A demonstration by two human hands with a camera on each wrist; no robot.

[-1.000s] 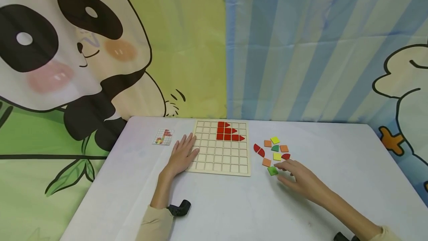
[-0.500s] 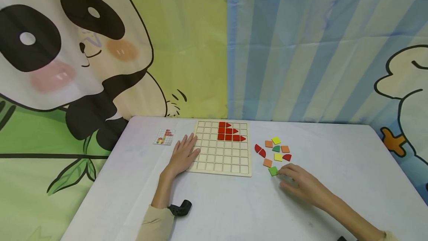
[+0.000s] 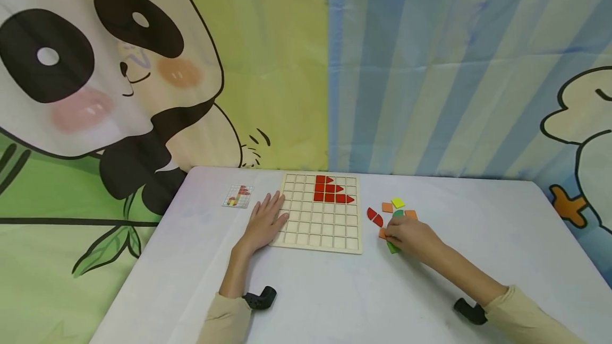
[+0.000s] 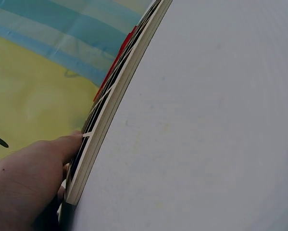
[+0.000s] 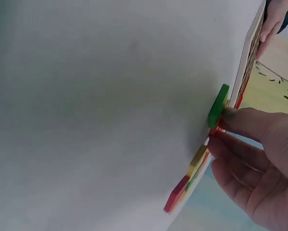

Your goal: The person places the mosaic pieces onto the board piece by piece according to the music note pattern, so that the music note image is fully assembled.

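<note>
My left hand point(image 3: 262, 223) lies with fingers spread at the left edge of a wooden grid board point(image 3: 313, 227). In the left wrist view its thumb point(image 4: 67, 147) rests on the board's edge. Red tiles point(image 3: 330, 198) form three pointed rows at the board's upper right. My right hand point(image 3: 413, 238) is low over loose tiles right of the board; its thumb and index fingertips pinch an orange square tile point(image 3: 382, 233), partly covered. A green square tile point(image 5: 219, 106) lies beside the thumb. The hand hides some tiles in the head view.
Two red quarter-round tiles point(image 3: 375, 217), another orange tile point(image 3: 387, 207), a yellow tile point(image 3: 398, 203) and a dark green tile point(image 3: 398, 213) lie near the right hand. A small pattern card point(image 3: 238, 196) lies left of the board. Behind the white table point(image 3: 334, 296) hangs a printed curtain.
My right hand has moved forward and left, from beside the green tile onto the orange one, with its fingers drawn together. The left hand stays on the board's edge.
</note>
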